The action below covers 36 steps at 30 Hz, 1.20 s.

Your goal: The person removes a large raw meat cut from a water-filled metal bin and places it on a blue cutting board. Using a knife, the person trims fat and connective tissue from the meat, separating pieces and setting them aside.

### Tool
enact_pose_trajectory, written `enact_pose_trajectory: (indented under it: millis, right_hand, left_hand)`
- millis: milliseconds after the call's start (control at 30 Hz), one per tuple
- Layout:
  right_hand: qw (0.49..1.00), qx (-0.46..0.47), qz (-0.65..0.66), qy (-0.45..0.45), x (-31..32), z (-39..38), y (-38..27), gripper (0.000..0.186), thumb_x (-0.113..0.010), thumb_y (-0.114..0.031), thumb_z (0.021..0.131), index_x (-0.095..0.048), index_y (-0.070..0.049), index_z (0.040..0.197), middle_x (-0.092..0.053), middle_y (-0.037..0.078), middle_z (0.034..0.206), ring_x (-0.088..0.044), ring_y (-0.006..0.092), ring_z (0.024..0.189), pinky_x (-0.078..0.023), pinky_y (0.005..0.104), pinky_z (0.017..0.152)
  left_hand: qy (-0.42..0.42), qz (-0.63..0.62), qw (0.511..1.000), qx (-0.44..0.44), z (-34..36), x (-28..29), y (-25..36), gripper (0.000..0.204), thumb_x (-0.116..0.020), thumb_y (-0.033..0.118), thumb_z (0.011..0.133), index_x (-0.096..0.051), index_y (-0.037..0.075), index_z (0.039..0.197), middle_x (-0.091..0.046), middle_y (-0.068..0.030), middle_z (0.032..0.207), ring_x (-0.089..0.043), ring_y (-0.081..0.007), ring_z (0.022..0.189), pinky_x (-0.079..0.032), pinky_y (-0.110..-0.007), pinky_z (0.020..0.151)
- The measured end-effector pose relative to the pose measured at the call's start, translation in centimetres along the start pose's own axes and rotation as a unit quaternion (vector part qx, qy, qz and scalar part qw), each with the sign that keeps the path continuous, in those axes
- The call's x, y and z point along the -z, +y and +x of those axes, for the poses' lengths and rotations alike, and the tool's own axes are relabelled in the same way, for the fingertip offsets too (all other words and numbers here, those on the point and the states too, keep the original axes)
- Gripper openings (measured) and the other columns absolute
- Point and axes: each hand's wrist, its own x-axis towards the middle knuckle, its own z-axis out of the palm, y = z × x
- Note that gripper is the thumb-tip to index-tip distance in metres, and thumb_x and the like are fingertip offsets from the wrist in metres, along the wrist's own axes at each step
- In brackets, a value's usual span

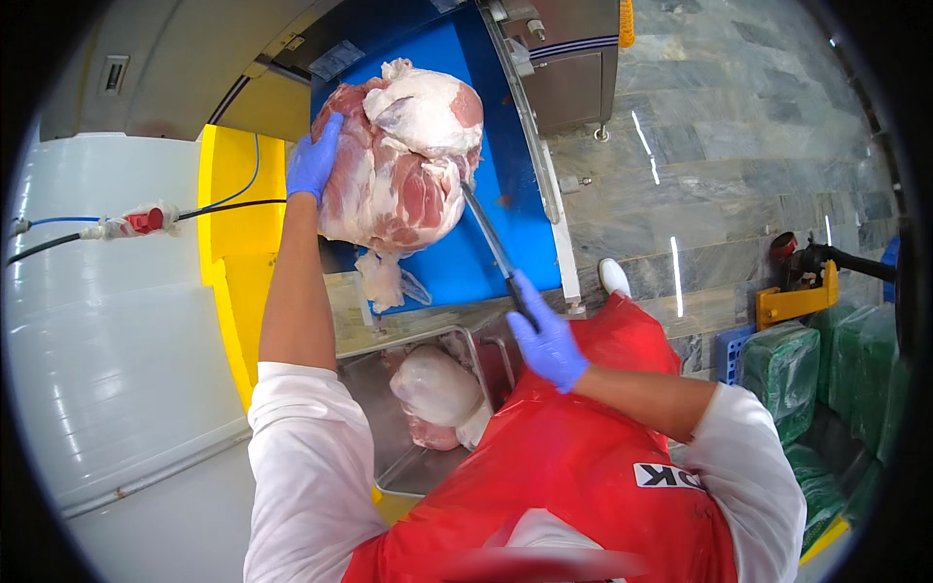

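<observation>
Large pieces of raw meat (pixel 428 112), pink with white fat, lie together on a blue conveyor belt (pixel 501 233). My left hand (pixel 313 157), in a blue-violet glove, rests against their left side, fingers stretched along the surface. In a matching glove, my right hand (pixel 547 335) is closed round the black handle of a long, narrow metal tool (pixel 494 238). The tool reaches up to the right edge of the meat, where its tip is hidden. A flap of fat (pixel 381 280) hangs from the near side of the meat.
Below the belt, a steel tub (pixel 374 457) holds more meat (pixel 437 389). Steel machinery (pixel 194 68) and a yellow frame (pixel 225 272) stand to the left, with cables crossing there. Green wrapped stacks (pixel 782 374) are at the right, past the grey tiled floor (pixel 690 194).
</observation>
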Motion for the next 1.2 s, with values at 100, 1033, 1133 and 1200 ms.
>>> enact_pose_trajectory:
  millis: [100, 1033, 1133, 1200]
  right_hand:
    - [0.998, 0.008, -0.057, -0.031, 7.3, 0.8, -5.3, 0.058, -0.063, -0.008, 0.105, -0.047, -0.007, 0.161, -0.067, 0.017, 0.144, -0.067, 0.0228, 0.127, -0.052, 0.0354, 0.105]
    - [0.759, -0.274, -0.554, -0.207, 5.1, 18.0, -35.0, 0.043, -0.059, -0.031, 0.108, -0.066, -0.010, 0.144, -0.055, 0.002, 0.066, -0.048, 0.0095, 0.046, -0.042, 0.0271, 0.041]
    - [0.718, -0.277, -0.587, -0.251, 3.2, 21.7, -36.3, 0.047, -0.055, -0.033, 0.109, -0.060, -0.010, 0.149, -0.052, 0.001, 0.065, -0.044, 0.0080, 0.044, -0.038, 0.0259, 0.037]
    - [0.696, -0.281, -0.610, -0.255, 1.8, 23.5, -36.9, 0.044, -0.056, -0.033, 0.108, -0.063, -0.010, 0.145, -0.052, 0.001, 0.065, -0.042, 0.0068, 0.043, -0.036, 0.0256, 0.037]
  left_hand:
    - [0.005, -0.008, 1.000, 0.004, -0.3, -0.3, -0.4, 0.112, -0.056, 0.085, 0.085, -0.058, -0.012, 0.142, -0.057, -0.0367, 0.146, -0.054, -0.0466, 0.141, -0.041, -0.048, 0.118]
    - [0.044, 0.012, 0.999, 0.018, -3.5, 0.5, -0.3, 0.115, -0.060, 0.087, 0.081, -0.053, -0.007, 0.148, -0.060, -0.0358, 0.143, -0.059, -0.0477, 0.134, -0.048, -0.050, 0.113]
    - [0.072, 0.013, 0.997, 0.019, -3.7, 0.1, -1.1, 0.118, -0.060, 0.087, 0.080, -0.050, -0.007, 0.151, -0.059, -0.0364, 0.144, -0.059, -0.0478, 0.135, -0.048, -0.050, 0.113]
    - [0.105, 0.015, 0.994, 0.016, -3.7, 0.1, -1.3, 0.119, -0.060, 0.087, 0.080, -0.049, -0.006, 0.152, -0.058, -0.0369, 0.144, -0.059, -0.0481, 0.134, -0.048, -0.050, 0.113]
